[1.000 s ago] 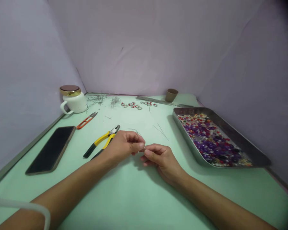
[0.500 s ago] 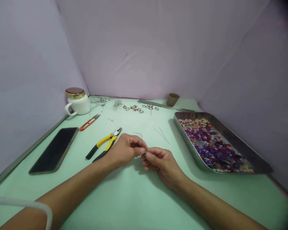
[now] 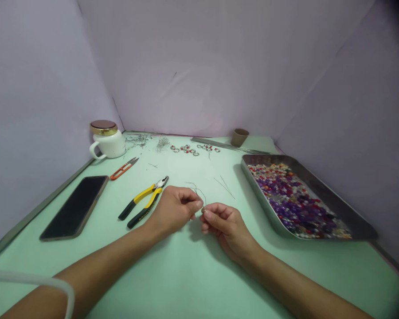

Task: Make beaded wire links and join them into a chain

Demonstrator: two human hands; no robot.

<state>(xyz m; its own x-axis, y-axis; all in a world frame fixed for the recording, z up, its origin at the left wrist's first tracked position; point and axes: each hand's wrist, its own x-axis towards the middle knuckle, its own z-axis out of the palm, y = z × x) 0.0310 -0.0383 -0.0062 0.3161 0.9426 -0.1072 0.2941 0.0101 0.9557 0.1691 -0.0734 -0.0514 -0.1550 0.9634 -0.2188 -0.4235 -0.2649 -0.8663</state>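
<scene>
My left hand (image 3: 174, 208) and my right hand (image 3: 224, 223) meet fingertip to fingertip over the pale green table (image 3: 186, 274). Both hands are closed in a pinch. Between them runs a thin bent wire (image 3: 199, 192) that arches up from the fingers, and a small bead (image 3: 203, 210) sits at my right hand's fingertips. Yellow-handled pliers (image 3: 142, 201) lie just left of my left hand.
A metal tray (image 3: 339, 206) holding many mixed beads stands at the right. A dark phone (image 3: 75, 206), orange thread snips (image 3: 123, 168) and a lidded white mug (image 3: 107, 139) are at the left. Finished bead rings (image 3: 186, 149), wire scraps (image 3: 138, 141), straight wires (image 3: 224, 145) and a small brown cup (image 3: 239, 137) lie at the back.
The view has shifted slightly. The hands have moved a little apart, and the wire now arches up visibly between them.
</scene>
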